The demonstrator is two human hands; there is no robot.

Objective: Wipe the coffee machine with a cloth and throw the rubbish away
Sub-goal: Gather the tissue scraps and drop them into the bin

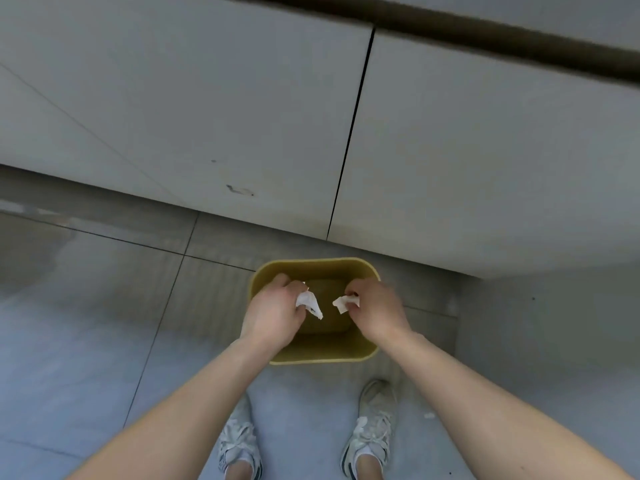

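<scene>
A mustard-yellow waste bin [356,356] stands on the floor just in front of my feet. Both my hands hover over its open mouth. My left hand [273,311] pinches a crumpled white piece of paper [308,301]. My right hand [375,306] pinches a second white scrap [344,302]. The two scraps hang apart, above the inside of the bin. No coffee machine or cloth is in view.
White cabinet doors [242,116] with a dark vertical gap rise right behind the bin. A dark worktop edge [485,36] runs across the top. The floor [86,323] is grey tile. My two white sneakers [374,431] stand below the bin.
</scene>
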